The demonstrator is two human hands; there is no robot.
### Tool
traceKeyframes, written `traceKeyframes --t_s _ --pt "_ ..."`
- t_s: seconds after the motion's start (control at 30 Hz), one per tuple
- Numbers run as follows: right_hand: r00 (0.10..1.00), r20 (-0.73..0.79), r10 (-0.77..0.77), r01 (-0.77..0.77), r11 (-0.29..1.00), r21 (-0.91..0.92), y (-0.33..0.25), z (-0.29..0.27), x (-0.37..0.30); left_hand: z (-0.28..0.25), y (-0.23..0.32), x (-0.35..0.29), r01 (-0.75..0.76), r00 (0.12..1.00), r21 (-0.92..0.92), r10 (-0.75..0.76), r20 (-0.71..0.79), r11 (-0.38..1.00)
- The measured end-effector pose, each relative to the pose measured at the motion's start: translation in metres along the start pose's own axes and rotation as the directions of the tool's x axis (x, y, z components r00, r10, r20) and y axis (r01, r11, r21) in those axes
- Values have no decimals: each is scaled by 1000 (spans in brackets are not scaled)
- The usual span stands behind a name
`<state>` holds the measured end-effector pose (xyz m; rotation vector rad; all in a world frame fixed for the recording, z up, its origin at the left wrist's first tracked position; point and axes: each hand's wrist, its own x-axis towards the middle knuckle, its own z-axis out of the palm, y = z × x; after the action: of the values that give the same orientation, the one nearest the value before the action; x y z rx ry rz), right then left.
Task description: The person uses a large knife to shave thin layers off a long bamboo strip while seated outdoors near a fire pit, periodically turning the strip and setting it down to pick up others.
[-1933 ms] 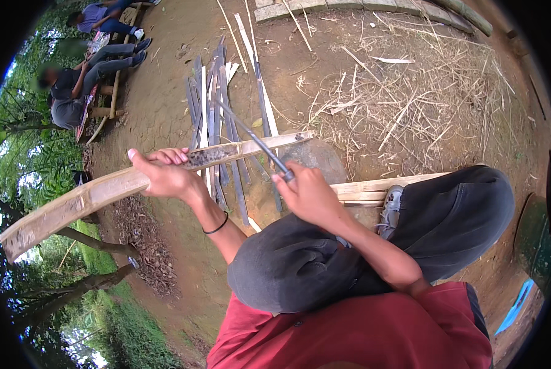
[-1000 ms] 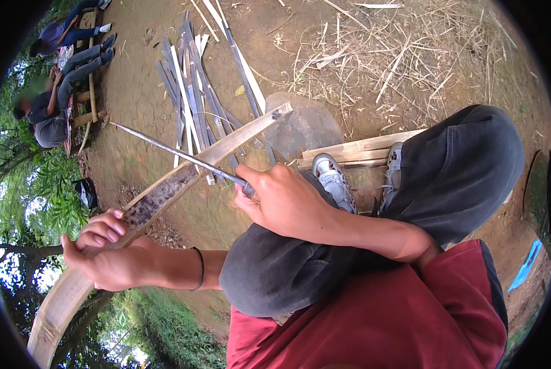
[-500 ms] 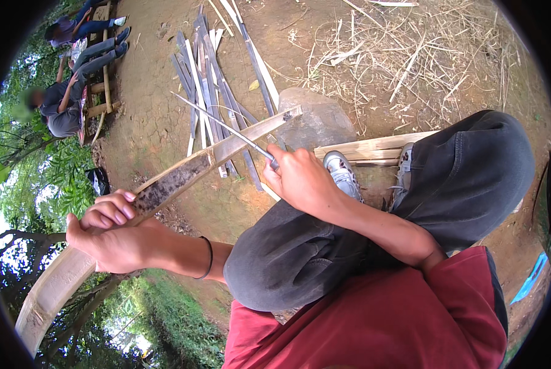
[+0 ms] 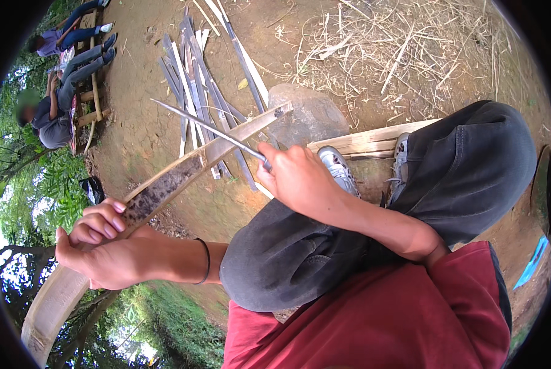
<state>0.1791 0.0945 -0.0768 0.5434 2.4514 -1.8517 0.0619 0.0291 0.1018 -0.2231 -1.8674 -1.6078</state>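
My left hand (image 4: 103, 249) is closed around a long split bamboo piece (image 4: 164, 192), which slants from the lower left up to the middle. The bamboo's hollow inner face is pale, with a dark mottled patch just beyond my fingers. In my right hand (image 4: 297, 181), near my knee, is a slim grey knife (image 4: 192, 120), its handle mostly hidden by the fingers. Its long narrow blade points to the upper left and crosses over the bamboo. Whether the edge touches the bamboo I cannot tell. The bamboo's far end overlaps a flat grey stone (image 4: 315, 117).
Dark and pale bamboo strips (image 4: 195, 80) lie heaped on the dirt ahead. Shavings (image 4: 404, 52) are scattered at the far right. Split pieces (image 4: 364, 142) lie by my shoes (image 4: 340, 169). People sit on a bamboo bench (image 4: 97, 92) at the far left.
The whole view has shifted slightly. The knife blade lies a little differently across the bamboo, its tip further left. Both hands keep their holds.
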Motion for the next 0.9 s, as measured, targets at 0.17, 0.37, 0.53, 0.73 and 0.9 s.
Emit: traceKeyframes --t_s 0.17,0.37,0.53,0.73,0.9 --pt "989 -65 136 -141 987 -83 76 34 19 1 -2 4 -25 999 -7 25 38 1000" --pt "996 42 82 -84 996 39 14 12 8 0 -9 7 -98 995 43 97 29 994" --pt "999 -40 36 -35 999 29 14 17 15 4 -8 13 -9 1000 36 10 -20 999" --pt "1000 3 -28 28 997 70 -18 0 9 -2 -10 18 4 1000 -26 -4 -8 1000" --pt "991 100 84 -90 994 61 -24 -8 4 3 -5 6 6 1000 -18 -6 9 1000"
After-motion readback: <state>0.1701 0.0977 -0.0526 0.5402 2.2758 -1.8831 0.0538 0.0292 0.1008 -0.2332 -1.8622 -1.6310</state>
